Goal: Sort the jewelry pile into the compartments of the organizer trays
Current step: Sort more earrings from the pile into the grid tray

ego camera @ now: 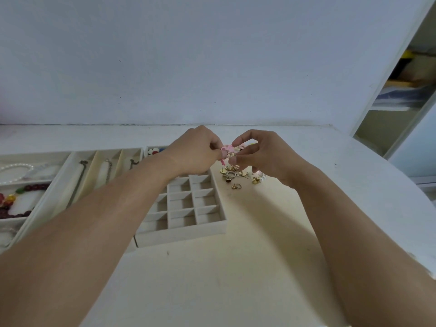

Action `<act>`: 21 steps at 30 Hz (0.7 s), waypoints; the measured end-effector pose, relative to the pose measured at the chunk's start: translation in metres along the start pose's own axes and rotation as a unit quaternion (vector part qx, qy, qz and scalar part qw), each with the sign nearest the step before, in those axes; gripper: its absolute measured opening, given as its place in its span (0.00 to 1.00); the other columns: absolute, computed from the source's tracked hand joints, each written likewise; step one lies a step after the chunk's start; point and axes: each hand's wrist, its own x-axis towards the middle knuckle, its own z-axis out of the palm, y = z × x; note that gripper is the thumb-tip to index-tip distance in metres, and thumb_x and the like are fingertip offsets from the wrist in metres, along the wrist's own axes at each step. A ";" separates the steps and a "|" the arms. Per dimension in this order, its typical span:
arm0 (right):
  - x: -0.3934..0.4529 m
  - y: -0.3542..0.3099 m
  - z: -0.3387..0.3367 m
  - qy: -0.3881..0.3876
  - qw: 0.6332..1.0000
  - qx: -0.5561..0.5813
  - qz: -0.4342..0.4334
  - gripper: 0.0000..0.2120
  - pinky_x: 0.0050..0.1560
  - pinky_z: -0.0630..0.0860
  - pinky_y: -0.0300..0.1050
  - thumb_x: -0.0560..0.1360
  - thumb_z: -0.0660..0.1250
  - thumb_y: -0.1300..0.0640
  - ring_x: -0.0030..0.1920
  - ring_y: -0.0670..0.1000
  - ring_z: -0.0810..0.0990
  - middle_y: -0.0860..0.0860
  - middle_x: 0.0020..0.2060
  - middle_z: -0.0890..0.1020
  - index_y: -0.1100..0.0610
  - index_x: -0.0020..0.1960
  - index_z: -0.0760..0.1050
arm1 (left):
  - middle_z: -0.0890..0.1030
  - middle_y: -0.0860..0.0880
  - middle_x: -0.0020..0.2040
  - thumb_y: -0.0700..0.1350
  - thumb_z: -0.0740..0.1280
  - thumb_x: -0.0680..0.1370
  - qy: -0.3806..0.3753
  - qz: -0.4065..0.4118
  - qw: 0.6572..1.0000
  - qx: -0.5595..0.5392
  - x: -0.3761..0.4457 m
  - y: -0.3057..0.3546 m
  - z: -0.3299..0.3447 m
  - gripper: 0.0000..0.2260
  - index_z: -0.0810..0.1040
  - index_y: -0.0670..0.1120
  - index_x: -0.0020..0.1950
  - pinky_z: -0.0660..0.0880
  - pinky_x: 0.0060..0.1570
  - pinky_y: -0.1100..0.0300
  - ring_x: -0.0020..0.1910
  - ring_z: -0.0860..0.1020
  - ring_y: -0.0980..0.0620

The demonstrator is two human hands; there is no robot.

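While both hands meet above the far edge of the table, a small pink flower-shaped piece of jewelry with gold metal parts [228,152] sits pinched between them, held in the air just above the pile. The left hand [195,152] grips it with curled fingertips from one side, and the right hand [262,153] pinches it with thumb and forefinger from the other. Directly below lies the loose pile of small gold-toned rings, studs and pearl earrings [240,175] on the cream tabletop [236,267]. Just beside the pile, to the left, stands a pale grey velvet organizer tray with a grid of small square compartments [188,204], partly hidden by the left forearm. Further left is a tray of long narrow compartments [99,171], each holding a chain. At the far left edge, another tray [26,182] holds a white pearl strand [16,167] and a dark red bead necklace [14,206]. A white wall [188,55] rises behind the table.
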 end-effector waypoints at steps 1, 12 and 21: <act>0.000 0.000 0.000 0.005 1.000 -0.004 0.000 0.13 0.35 0.72 0.42 0.71 0.77 0.62 0.36 0.50 0.81 0.52 0.37 0.87 0.57 0.53 0.78 | 0.74 0.56 0.29 0.50 0.69 0.80 0.000 -0.004 1.000 0.004 0.000 -0.001 0.000 0.08 0.85 0.48 0.46 0.63 0.25 0.64 0.22 0.70 0.61; -0.001 -0.004 -0.004 -0.011 1.000 0.008 -0.021 0.12 0.36 0.73 0.40 0.72 0.77 0.61 0.36 0.48 0.81 0.49 0.37 0.86 0.57 0.54 0.80 | 0.82 0.54 0.38 0.51 0.71 0.78 0.032 -0.031 0.998 0.039 0.001 -0.007 0.001 0.07 0.84 0.52 0.41 0.71 0.38 0.60 0.34 0.76 0.55; 0.008 0.021 -0.016 -0.022 0.978 -0.200 0.048 0.10 0.31 0.71 0.36 0.69 0.79 0.57 0.34 0.47 0.82 0.46 0.36 0.86 0.50 0.48 0.82 | 0.83 0.55 0.39 0.48 0.74 0.76 0.056 -0.035 0.998 -0.010 -0.001 -0.005 -0.002 0.04 0.84 0.50 0.41 0.75 0.42 0.60 0.41 0.80 0.53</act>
